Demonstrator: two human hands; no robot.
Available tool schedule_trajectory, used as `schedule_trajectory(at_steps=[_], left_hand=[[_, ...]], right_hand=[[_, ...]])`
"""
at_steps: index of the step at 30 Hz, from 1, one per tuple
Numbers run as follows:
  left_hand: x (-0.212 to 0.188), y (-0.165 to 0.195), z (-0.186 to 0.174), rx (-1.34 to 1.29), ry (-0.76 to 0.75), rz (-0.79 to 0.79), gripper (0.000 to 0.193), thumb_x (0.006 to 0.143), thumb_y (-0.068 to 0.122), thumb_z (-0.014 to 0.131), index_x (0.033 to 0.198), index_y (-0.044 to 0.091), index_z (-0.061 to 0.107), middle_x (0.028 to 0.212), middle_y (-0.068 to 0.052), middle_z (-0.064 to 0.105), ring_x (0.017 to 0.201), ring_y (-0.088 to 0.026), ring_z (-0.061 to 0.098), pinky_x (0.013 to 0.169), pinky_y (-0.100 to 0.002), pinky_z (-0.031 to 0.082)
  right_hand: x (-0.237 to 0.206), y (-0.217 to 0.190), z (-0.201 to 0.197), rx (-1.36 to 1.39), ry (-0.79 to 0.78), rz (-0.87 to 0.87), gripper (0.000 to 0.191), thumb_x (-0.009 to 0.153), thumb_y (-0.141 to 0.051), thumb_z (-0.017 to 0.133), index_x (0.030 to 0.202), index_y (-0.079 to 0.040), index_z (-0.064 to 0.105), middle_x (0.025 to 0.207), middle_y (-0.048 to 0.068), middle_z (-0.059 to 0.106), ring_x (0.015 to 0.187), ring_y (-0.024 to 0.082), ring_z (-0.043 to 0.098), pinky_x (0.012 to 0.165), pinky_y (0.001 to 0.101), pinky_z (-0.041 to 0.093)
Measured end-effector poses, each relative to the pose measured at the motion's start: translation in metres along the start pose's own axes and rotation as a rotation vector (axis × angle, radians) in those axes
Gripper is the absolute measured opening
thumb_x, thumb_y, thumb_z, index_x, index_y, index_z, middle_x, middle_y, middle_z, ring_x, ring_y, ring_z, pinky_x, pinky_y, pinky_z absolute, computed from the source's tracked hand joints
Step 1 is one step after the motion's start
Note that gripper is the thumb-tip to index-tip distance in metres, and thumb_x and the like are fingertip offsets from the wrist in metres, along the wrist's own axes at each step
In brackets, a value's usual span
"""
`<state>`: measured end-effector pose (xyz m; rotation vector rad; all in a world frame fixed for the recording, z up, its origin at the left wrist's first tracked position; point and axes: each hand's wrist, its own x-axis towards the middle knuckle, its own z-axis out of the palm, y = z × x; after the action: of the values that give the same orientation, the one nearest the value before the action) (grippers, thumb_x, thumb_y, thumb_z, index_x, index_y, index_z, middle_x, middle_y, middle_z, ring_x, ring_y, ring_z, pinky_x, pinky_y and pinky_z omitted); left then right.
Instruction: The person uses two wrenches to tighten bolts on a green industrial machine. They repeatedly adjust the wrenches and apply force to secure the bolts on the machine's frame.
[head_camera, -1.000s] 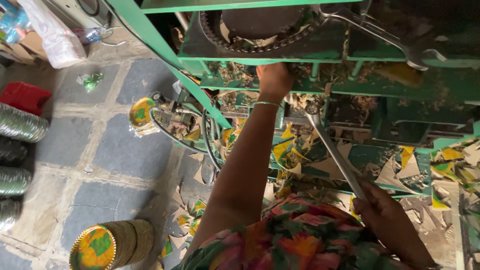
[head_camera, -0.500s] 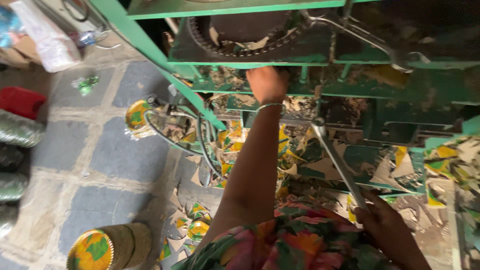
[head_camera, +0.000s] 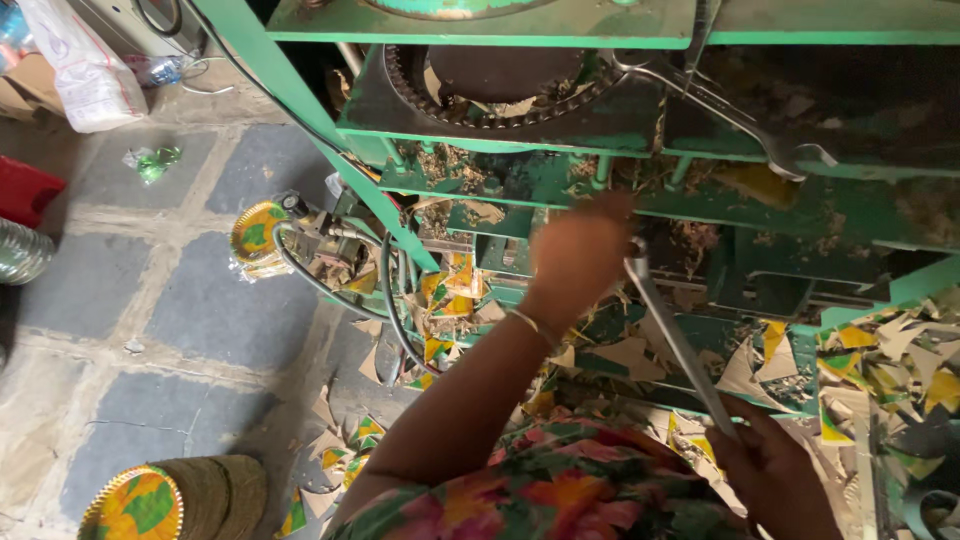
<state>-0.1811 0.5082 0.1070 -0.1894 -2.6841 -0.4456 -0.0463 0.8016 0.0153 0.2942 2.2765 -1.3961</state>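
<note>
My left hand (head_camera: 580, 250) reaches forward into the green machine (head_camera: 520, 130), blurred, right beside the head of a long metal spanner (head_camera: 680, 345). Whether its fingers grip anything I cannot tell. A thin bangle sits on that wrist. My right hand (head_camera: 775, 470), at the lower right, is closed around the spanner's lower end. The spanner slants up and left to a fitting under the machine's green shelf. A toothed ring (head_camera: 480, 95) sits in the shelf above my left hand. A second spanner (head_camera: 740, 115) lies on the machine at the upper right.
Cut scraps of yellow-green printed card (head_camera: 880, 370) litter the machine base and the stone floor. A stack of paper plates (head_camera: 150, 500) stands at the lower left, a single plate (head_camera: 255, 230) by black hoses (head_camera: 305, 275). A white bag (head_camera: 80, 70) and a red object (head_camera: 25, 188) lie at the far left.
My left hand has come down from the green frame edge to the spanner's head. My right hand stays on the spanner's lower end. The view has shifted a little.
</note>
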Motion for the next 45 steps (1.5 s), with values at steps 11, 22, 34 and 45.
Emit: schedule_trajectory(at_steps=[11,22,34,45], left_hand=[[0.085,0.102,0.021,-0.672,0.303,0.163,0.083,0.100,0.074,0.042,0.146,0.004,0.044,0.094,-0.005,0.070,0.056,-0.017,0.069,0.046,-0.032,0.055],[-0.087,0.046,-0.054,-1.353,-0.228,0.046,0.024,0.113,0.007,0.054,0.136,0.008,0.046,0.094,-0.009,0.068,0.078,-0.015,0.066,0.060,-0.028,0.052],[-0.235,-0.004,-0.046,-1.567,-0.151,-0.710,0.038,0.111,0.018,0.051,0.137,-0.009,0.045,0.094,-0.007,0.064,0.072,-0.015,0.061,0.063,-0.033,0.053],[-0.238,-0.017,0.010,-1.714,0.012,-0.510,0.028,0.120,0.026,0.051,0.112,0.000,0.059,0.101,-0.008,0.062,0.087,-0.009,0.056,0.078,-0.027,0.049]], right_hand=[[0.000,0.062,-0.009,0.209,0.080,-0.038,0.054,0.092,-0.019,0.063,0.146,-0.013,0.058,0.067,0.009,0.064,0.051,0.012,0.049,0.045,0.0294,0.039],[-0.012,0.124,-0.033,-0.107,0.167,-0.224,0.038,0.093,-0.021,0.066,0.125,-0.002,0.057,0.078,0.009,0.070,0.065,0.017,0.065,0.059,0.0345,0.051],[-0.007,-0.026,-0.037,-0.208,0.048,-0.567,0.033,0.098,-0.018,0.058,0.129,-0.006,0.057,0.095,0.007,0.069,0.074,0.014,0.065,0.063,0.0303,0.054],[-0.045,-0.093,0.130,-0.294,-0.208,-0.991,0.039,0.098,-0.017,0.059,0.136,-0.005,0.058,0.128,0.021,0.067,0.121,0.035,0.062,0.102,0.0430,0.046]])
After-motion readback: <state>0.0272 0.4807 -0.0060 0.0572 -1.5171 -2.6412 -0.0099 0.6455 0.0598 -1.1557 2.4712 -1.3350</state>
